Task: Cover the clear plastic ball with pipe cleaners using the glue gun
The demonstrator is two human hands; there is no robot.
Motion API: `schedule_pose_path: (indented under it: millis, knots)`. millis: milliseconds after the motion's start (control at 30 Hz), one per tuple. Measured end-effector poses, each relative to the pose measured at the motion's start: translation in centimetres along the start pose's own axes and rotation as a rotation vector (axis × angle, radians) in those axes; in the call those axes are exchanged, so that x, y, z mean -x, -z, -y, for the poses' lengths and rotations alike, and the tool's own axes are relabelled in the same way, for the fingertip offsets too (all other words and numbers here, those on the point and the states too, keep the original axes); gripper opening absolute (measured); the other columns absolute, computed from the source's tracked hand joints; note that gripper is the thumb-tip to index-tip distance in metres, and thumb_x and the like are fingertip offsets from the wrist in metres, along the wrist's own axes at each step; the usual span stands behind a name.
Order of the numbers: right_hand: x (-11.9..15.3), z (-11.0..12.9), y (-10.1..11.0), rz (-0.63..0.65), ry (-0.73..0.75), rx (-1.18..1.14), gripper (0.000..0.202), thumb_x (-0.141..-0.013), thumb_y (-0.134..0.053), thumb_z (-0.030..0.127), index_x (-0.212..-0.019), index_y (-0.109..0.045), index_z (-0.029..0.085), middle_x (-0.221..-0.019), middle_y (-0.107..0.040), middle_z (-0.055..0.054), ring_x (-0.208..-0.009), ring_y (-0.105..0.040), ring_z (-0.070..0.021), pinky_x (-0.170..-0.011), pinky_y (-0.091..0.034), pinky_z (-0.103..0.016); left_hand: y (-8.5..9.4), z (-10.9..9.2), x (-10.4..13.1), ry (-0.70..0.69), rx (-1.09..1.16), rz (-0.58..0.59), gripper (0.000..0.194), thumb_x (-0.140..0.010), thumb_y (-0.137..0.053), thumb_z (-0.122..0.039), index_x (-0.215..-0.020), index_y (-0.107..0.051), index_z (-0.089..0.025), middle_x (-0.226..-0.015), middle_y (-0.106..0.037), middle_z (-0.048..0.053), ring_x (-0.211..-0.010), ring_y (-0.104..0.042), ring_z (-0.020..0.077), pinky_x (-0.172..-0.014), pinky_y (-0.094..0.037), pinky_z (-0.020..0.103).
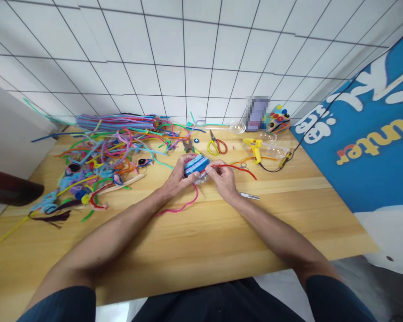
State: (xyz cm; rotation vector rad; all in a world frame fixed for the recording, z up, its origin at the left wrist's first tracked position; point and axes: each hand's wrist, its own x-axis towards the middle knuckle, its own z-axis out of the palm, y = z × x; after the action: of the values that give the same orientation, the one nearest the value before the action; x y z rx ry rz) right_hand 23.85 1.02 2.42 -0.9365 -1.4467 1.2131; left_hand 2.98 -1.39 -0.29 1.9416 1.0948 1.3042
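Note:
My left hand (181,178) is closed around a small rounded piece wrapped in blue, pink and white pipe cleaners (196,165), with a clear plastic part showing underneath. At its right side my right hand (222,179) pinches a red pipe cleaner (243,170), whose free end sticks out to the right. The other end of the red strand lies against the wrapped piece. Below my left hand a pink pipe cleaner (188,206) curves down over the wooden table (201,250).
Loose pipe cleaners (100,152) and a long bundle (117,122) crowd the left. Behind my hands lie pliers (188,146) and scissors (216,144). A yellow glue gun (254,148), its cord, clear plastic domes (237,128) and a cutter knife (249,196) are on the right.

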Motion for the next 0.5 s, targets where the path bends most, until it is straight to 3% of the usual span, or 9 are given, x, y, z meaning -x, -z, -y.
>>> schedule_pose_path:
  millis: [133,333,500]
  knots:
    - [-0.27,-0.39,0.24,-0.039,-0.027,-0.021,0.043,-0.081,-0.083,0.063,-0.089,-0.067,0.024,-0.065,-0.054,0.007,-0.061,-0.049,-0.0135,-0.059,-0.045,-0.028,-0.11,-0.01,0.0,-0.022,-0.008,-0.004,0.061,-0.105,-0.065,-0.061,-0.149,-0.044,-0.023,-0.154,-0.054,0.018,-0.145,-0.057,0.032,-0.123,-0.05,0.053]
    - [-0.15,0.04,-0.03,-0.079,-0.008,0.009,0.046,-0.079,-0.084,0.066,-0.086,-0.063,0.025,-0.065,-0.053,0.007,-0.06,-0.045,-0.0125,-0.059,-0.043,-0.028,-0.26,0.03,-0.22,-0.01,-0.068,-0.009,0.071,-0.106,-0.061,-0.063,-0.16,-0.041,-0.022,-0.16,-0.051,0.019,-0.152,-0.051,0.0338,-0.132,-0.041,0.056]
    - [-0.12,-0.08,-0.28,-0.115,0.02,0.022,0.047,-0.077,-0.085,0.065,-0.085,-0.062,0.025,-0.07,-0.058,0.006,-0.066,-0.051,-0.013,-0.064,-0.046,-0.028,-0.27,0.28,-0.61,-0.06,-0.088,-0.002,0.063,-0.105,-0.06,-0.062,-0.154,-0.052,-0.023,-0.155,-0.056,0.016,-0.149,-0.052,0.0332,-0.129,-0.043,0.054]
